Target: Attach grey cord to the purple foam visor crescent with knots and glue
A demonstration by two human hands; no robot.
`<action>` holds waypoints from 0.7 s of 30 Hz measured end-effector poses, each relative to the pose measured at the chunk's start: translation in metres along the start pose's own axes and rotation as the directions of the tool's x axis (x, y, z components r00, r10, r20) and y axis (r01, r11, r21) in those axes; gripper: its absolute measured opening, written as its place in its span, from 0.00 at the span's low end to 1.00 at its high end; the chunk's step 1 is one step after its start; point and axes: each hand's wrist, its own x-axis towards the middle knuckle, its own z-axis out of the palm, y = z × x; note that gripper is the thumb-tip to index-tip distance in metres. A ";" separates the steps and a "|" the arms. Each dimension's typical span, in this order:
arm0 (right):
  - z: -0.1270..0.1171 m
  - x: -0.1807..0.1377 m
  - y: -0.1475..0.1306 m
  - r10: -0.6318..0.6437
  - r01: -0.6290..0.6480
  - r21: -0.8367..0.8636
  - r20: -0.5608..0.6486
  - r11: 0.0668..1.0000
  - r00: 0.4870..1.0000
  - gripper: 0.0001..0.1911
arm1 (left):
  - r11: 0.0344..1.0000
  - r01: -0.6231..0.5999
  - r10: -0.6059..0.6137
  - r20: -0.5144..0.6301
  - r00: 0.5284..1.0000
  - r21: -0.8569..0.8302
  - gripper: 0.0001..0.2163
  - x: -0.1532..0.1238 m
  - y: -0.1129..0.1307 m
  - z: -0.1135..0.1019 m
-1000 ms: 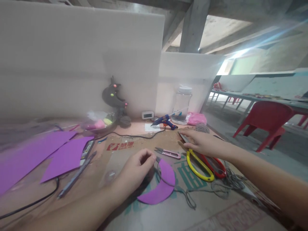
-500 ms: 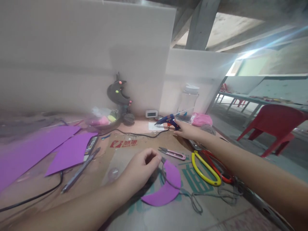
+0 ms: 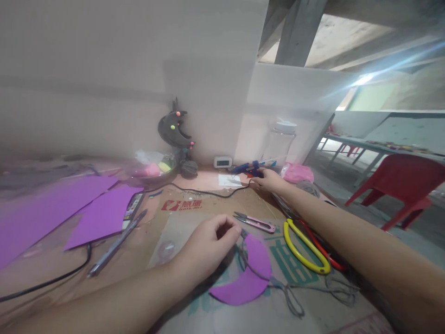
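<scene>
Left hand (image 3: 213,236): thumb and forefinger together, pinching the upper tip of the purple crescent (image 3: 260,274).
Crescent: over printed cardboard (image 3: 306,317) on the counter (image 3: 208,178), grey yarn (image 3: 277,282) crossing it.
Right hand (image 3: 269,181): fingers closed around the handle of the blue glue gun (image 3: 247,168).
Glue gun: nozzle near a white card (image 3: 227,181).
Cutting tools: pink snips (image 3: 259,224) beyond the crescent; scissors (image 3: 306,250), one handle yellow, one red, beside the right forearm.
</scene>
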 end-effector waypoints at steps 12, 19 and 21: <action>-0.051 -0.087 -0.016 0.017 0.013 0.274 -0.108 0.962 0.994 0.21 | 0.999 -0.020 0.021 -0.022 1.000 0.028 0.09 0.001 0.001 0.000; -0.049 -0.171 -0.021 0.001 0.026 0.590 -0.045 0.807 0.999 0.18 | 0.998 0.057 -0.060 -0.076 0.995 -0.036 0.12 0.003 0.003 -0.003; -0.042 -0.186 -0.024 -0.005 0.012 0.567 -0.015 0.823 1.000 0.17 | 0.999 0.049 -0.051 -0.124 0.991 -0.022 0.11 0.003 0.007 -0.004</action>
